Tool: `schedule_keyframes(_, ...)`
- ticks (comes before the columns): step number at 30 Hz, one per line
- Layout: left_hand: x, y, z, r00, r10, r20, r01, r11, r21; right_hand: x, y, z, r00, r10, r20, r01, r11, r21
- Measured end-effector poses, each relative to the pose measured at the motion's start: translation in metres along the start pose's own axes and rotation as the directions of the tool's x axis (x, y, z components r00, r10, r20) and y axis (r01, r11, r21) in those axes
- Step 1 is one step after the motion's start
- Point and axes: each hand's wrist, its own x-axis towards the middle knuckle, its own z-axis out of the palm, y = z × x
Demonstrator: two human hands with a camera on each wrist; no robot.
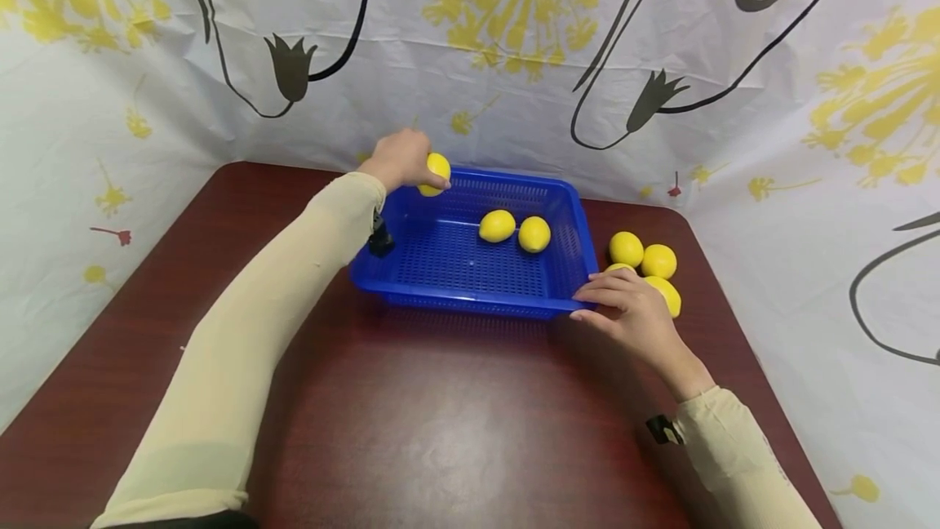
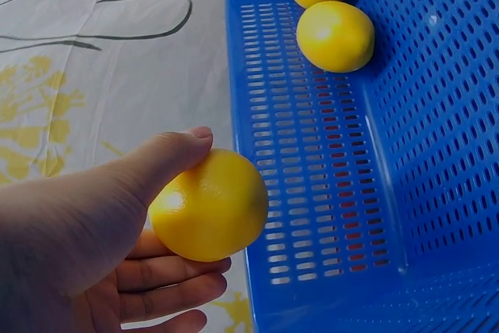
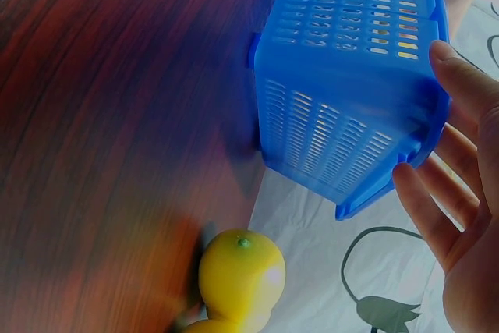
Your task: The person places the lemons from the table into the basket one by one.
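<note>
My left hand [image 1: 400, 158] holds a yellow lemon [image 1: 438, 172] between thumb and fingers at the back left of a blue plastic basket [image 1: 470, 297]. In the left wrist view this lemon [image 2: 214, 207] is just beside the basket's rim, the thumb on its upper side. Inside the basket lie two more lemons, one lemon [image 1: 497, 226] left of the other lemon [image 1: 534, 234]. At the front right corner my right hand [image 1: 635, 318] grips the basket's rim, its thumb against the outer wall [image 3: 351, 83] in the right wrist view.
Several lemons [image 1: 659, 261] sit in a group on the dark red-brown table [image 1: 448, 415], right of the basket and partly behind the right hand. A white sheet with printed flowers [image 1: 485, 121] hangs round the table's back and sides.
</note>
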Motion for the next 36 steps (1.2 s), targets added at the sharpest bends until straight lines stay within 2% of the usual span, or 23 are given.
schedule_keyframes(11, 0.007, 0.012, 0.010, 0.999, 0.027, 0.019, -0.027, 1.000, -0.014, -0.001, 0.001, 0.000, 1.000, -0.013, -0.004, 0.013, 1.000, -0.003)
schedule_keyframes(18, 0.011, 0.024, 0.016, 1.000, 0.008, 0.027, -0.009, 1.000, 0.023, 0.000, 0.000, -0.002, 0.999, 0.028, 0.034, -0.028, 1.000, -0.009)
schedule_keyframes(26, 0.012, 0.024, 0.021, 0.998, 0.045, 0.051, -0.046, 0.999, 0.026, -0.001, 0.001, 0.001, 1.000, -0.008, 0.006, 0.008, 1.000, -0.007)
schedule_keyframes(31, 0.016, 0.026, 0.025, 0.997, 0.060, 0.047, -0.062, 0.997, 0.035, 0.000, 0.001, -0.001, 1.000, 0.007, 0.013, -0.007, 1.000, -0.011)
schedule_keyframes(36, 0.018, 0.029, 0.030, 0.995, 0.069, 0.072, -0.072, 0.996, 0.043, -0.002, 0.002, 0.000, 1.000, 0.024, 0.021, -0.023, 1.000, -0.009)
